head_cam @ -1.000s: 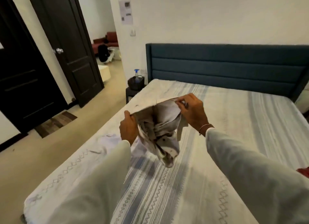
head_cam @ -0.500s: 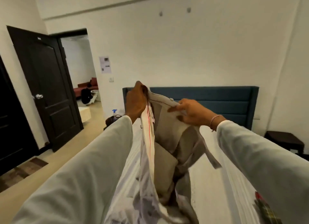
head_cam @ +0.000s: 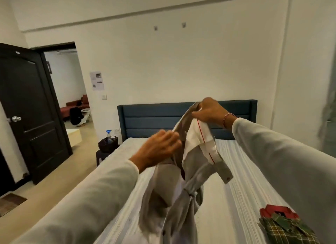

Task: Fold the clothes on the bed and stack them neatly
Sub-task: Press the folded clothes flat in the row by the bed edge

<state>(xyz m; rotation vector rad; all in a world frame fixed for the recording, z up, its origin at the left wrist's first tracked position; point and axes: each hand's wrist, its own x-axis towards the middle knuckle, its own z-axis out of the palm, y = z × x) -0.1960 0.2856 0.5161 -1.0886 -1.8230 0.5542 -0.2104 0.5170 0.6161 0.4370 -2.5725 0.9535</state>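
Observation:
A grey and white garment [head_cam: 183,185] with a thin red line hangs in the air above the striped bed [head_cam: 236,180]. My right hand [head_cam: 209,111] grips its top edge, raised before the blue headboard. My left hand [head_cam: 158,149] is lower and to the left, blurred, its fingers extended against the cloth's left edge. The garment's lower part trails down toward the bottom of the view. A stack of folded clothes [head_cam: 283,223], red under green plaid, lies on the bed at the lower right.
A blue headboard [head_cam: 154,120] stands against the far wall. A dark basket with a spray bottle [head_cam: 108,142] sits on a small bedside table at the left. A dark door [head_cam: 27,107] stands open onto another room.
My right hand now holds the garment's top high up; my left hand has dropped lower and let go of its grip, fingers spread. The view has shifted, showing the folded stack.

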